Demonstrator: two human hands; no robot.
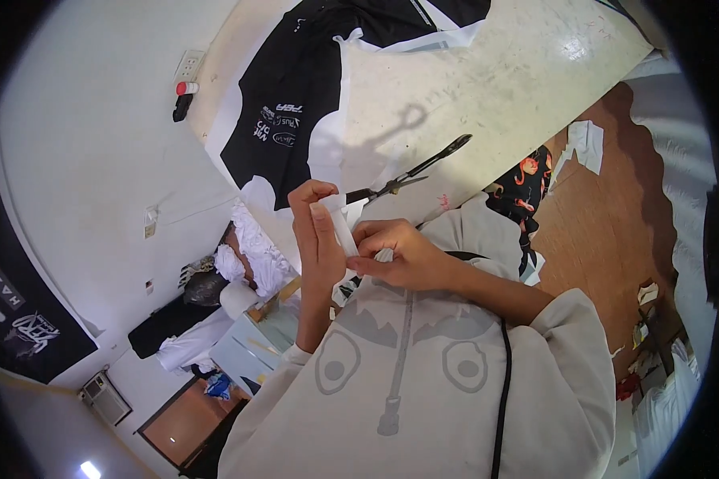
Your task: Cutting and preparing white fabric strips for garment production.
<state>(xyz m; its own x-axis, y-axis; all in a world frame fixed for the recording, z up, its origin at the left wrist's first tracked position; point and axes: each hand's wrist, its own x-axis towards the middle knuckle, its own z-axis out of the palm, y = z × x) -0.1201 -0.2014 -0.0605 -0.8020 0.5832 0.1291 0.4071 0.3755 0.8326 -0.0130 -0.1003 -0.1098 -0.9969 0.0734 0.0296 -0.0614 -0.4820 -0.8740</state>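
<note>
White strip [346,231], looks like fabric, up in front of the chest at the near edge of the worktop [495,88]. Left hand [315,239]: grip clamped on the strip's upper part, thumb and forefinger together. Right hand [403,255]: thumb and fingers pinched at its lower end; a bit of white shows inside the curled fingers, can't tell if same piece.

Step in hand, as a judgement: working the strip by fingertip, both ends controlled. Next move probably calls for a firm pinch on both sides and the strip held flat, no twist.

Scissors [393,187] just beside the left fingers, over the worktop, parts spread; near end partly hidden, can't tell whether held. Farther out, black garment panel [256,164] with white edging and print, flat on the worktop. Right of the worktop, black cloth with orange print [529,185], and a white scrap [587,148] on the brown floor [607,215]. Left, below the worktop, heap of white cloth [257,254].
</note>
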